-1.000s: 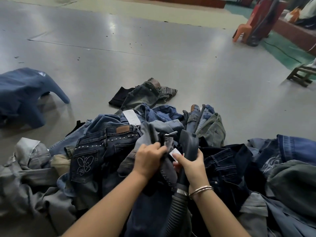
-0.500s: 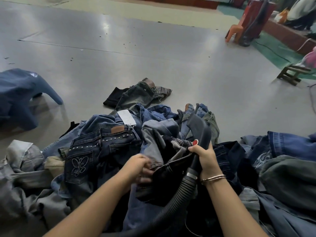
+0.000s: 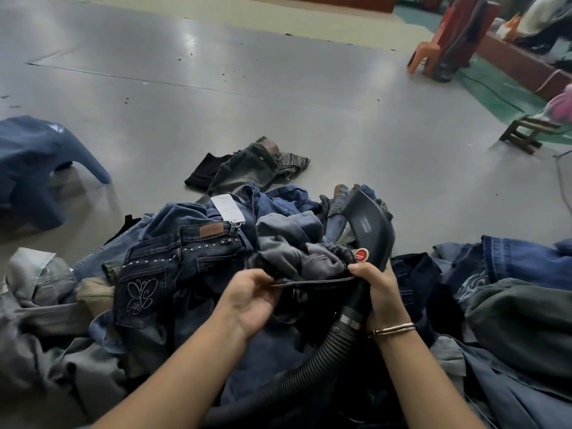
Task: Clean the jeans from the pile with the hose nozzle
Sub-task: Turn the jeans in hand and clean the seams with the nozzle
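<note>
Pinching a dark waistband edge between them, the left hand grips denim while the right hand also clasps the hose nozzle over the jeans pile.

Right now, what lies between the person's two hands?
In the head view, a taut dark jeans edge spans from the left hand to the right hand, which also grips the hose nozzle.
</note>
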